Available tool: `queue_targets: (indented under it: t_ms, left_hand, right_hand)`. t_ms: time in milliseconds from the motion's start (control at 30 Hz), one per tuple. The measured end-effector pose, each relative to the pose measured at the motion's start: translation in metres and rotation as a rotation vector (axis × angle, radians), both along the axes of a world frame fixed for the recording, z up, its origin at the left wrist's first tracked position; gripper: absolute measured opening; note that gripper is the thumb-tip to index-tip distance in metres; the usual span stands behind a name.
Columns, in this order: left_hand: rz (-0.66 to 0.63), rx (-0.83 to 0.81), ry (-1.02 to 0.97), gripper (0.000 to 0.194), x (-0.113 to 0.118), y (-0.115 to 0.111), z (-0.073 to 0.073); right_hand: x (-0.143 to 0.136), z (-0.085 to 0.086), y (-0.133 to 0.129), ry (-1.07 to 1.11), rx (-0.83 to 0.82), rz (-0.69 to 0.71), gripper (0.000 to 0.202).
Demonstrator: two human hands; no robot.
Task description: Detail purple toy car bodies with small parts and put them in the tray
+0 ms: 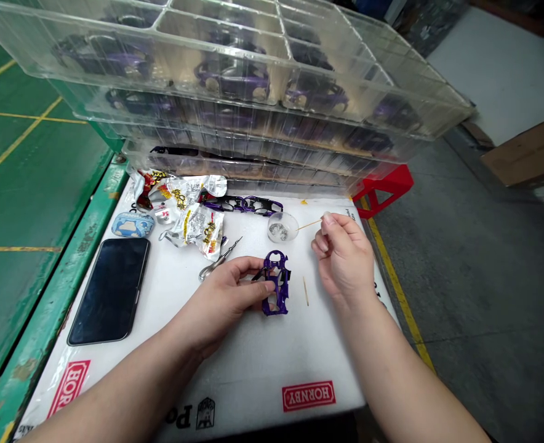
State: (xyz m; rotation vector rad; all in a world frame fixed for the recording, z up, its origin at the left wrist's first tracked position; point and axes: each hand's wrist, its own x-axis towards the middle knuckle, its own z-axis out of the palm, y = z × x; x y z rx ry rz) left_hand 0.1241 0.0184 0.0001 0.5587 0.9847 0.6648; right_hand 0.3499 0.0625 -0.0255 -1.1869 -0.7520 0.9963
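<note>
My left hand grips a purple plastic car-shell part by its left side, above the white work surface. Pinched in my right hand is a thin wooden stick, whose far tip reaches the right edge of a small clear cup. Some greyish material lies in the cup. A second short stick rests on the surface between my hands. Behind my left hand lie metal pliers or cutters. More purple and black parts sit behind the cup.
Clear divided trays holding purple car shells are stacked across the back. Silvery snack wrappers, a blue-and-white case and a black phone lie at left. A red object stands beyond the right back corner.
</note>
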Motion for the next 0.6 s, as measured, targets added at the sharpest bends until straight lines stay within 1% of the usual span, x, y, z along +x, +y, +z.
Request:
queue_targets:
  t_ms: [133, 300, 433, 600]
  left_hand:
    - [0.004, -0.004, 0.004, 0.054, 0.000, 0.000, 0.002]
    - [-0.008, 0.004, -0.007, 0.048, 0.000, 0.000, 0.003]
    - [-0.002, 0.006, -0.022, 0.044, 0.000, 0.000, 0.002]
    - [0.003, 0.025, -0.043, 0.038, 0.000, 0.000, 0.002]
  right_hand:
    - [-0.002, 0.004, -0.005, 0.010, -0.007, 0.055, 0.041]
    - [-0.010, 0.008, -0.013, 0.009, -0.033, 0.130, 0.038]
    - [-0.017, 0.009, -0.019, 0.017, -0.038, 0.175, 0.034]
    - [-0.022, 0.008, -0.024, 0.012, -0.057, 0.240, 0.034]
